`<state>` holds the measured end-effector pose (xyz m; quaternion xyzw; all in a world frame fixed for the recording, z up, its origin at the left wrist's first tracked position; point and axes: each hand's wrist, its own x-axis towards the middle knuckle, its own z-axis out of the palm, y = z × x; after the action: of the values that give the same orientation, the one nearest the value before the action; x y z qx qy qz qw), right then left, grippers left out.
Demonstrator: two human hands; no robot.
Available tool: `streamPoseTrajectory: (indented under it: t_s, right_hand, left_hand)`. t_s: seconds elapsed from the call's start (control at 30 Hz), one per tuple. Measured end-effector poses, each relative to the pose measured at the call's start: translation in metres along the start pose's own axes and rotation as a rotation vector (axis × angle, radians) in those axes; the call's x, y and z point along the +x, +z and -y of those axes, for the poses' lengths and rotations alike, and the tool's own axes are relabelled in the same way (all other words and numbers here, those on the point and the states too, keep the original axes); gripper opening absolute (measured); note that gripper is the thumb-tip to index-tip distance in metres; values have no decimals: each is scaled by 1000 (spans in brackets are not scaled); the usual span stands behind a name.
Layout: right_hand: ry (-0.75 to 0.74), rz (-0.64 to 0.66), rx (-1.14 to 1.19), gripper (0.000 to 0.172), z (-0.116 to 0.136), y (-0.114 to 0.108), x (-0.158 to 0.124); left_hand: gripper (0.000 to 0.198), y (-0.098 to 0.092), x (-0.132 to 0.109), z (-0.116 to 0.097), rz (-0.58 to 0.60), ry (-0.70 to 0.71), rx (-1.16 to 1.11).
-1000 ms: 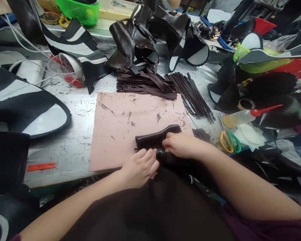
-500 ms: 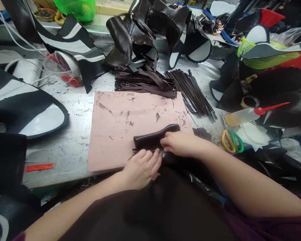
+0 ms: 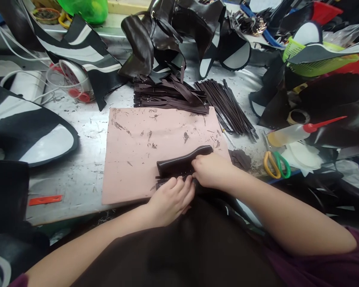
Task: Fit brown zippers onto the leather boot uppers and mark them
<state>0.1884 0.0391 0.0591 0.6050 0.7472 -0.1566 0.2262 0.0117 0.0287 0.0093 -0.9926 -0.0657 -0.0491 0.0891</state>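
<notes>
A dark brown leather piece [image 3: 175, 167] lies curled over at the front of the pink board [image 3: 131, 155], with a row of small light dots along its near fold. My left hand [image 3: 172, 198] bends its fingers over the near edge of the leather; its thumb is mostly hidden beneath. Close beside it, my right hand [image 3: 208, 169] pinches the same piece with curled fingertips. The two hands' fingertips nearly meet at the seam. Whatever lies directly under the fingertips is hidden.
Beyond the board lie brown leather strips [image 3: 170, 95] and a bundle of thin strips [image 3: 227, 107]. Scissors [image 3: 277, 164] and a glue bottle [image 3: 290, 136] are at right. An orange strip [image 3: 45, 200] lies at left. Cut leather pieces [image 3: 30, 123] surround the metal table.
My left fingers have shifted slightly, and more of the leather's near edge with its dots shows. My right hand has turned a little downward toward the seam. The view has shifted slightly.
</notes>
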Motion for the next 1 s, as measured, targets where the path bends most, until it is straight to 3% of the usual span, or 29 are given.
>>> streamPoseTrajectory:
  t_s: [0.07, 0.17, 0.27, 0.4, 0.53, 0.77, 0.9, 1.0]
  right_hand:
    - [43, 33, 47, 32, -11, -5, -9]
    - [-18, 102, 200, 25, -30, -9, -24]
    - [26, 38, 272, 22, -37, -3, -32]
    - [110, -27, 258, 22, -33, 9, -30]
    - [93, -59, 266, 22, -31, 15, -29]
    - [90, -82, 287, 22, -33, 22, -28]
    - [85, -96, 207, 22, -29, 23, -25]
    - [183, -127, 182, 28, -30, 25, -32]
  left_hand:
    - [42, -1, 3, -3, 12, -23, 22]
    - [42, 1, 7, -8, -19, -48, 59]
    - [44, 2, 9, -11, -42, -56, 64]
    - [47, 0, 9, -9, 7, -32, 48]
    - [48, 0, 12, -9, 59, -20, 49]
    - [43, 1, 20, -9, 51, 12, 30]
    - [48, -4, 32, -8, 117, 47, 17]
    - [52, -7, 42, -8, 146, 51, -1]
